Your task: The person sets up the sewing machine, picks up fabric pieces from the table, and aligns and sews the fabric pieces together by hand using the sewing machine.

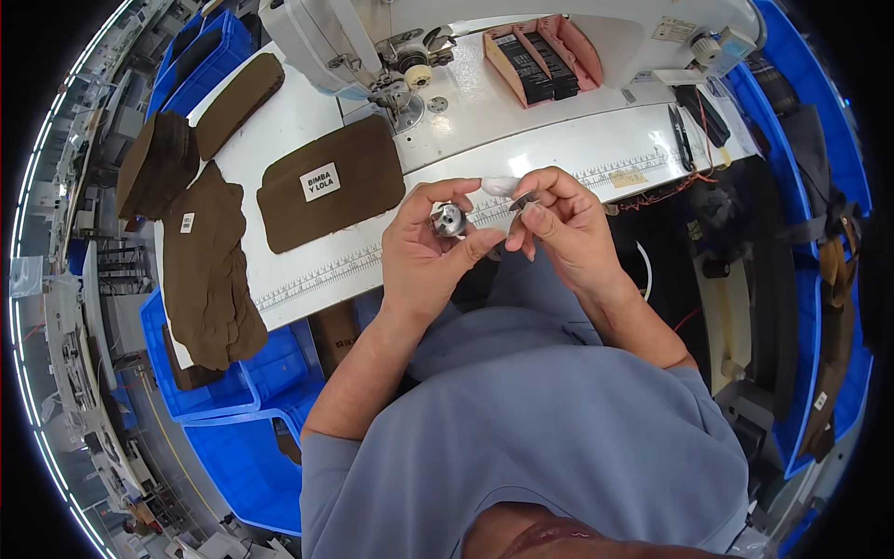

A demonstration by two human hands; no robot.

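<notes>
Both my hands are raised over the front edge of the white sewing table. My left hand [424,247] curls around a shiny round metal bobbin case [449,220], with its thumb pointing toward my right hand. Between the thumb and fingers of my right hand [568,224] is a small flat metal disc, seemingly a bobbin [523,200]. A white, rounded piece [501,186] lies between the two hands at the left index fingertip; I cannot tell whether it is wrapped on that finger or separate.
Ahead stands a white sewing machine [340,42]. A brown fabric panel with a white label [289,210] and stacked brown pieces [209,279] lie left. A pink box [568,47] holds dark labels. Scissors [682,140] lie right. Blue bins [247,466] flank the table.
</notes>
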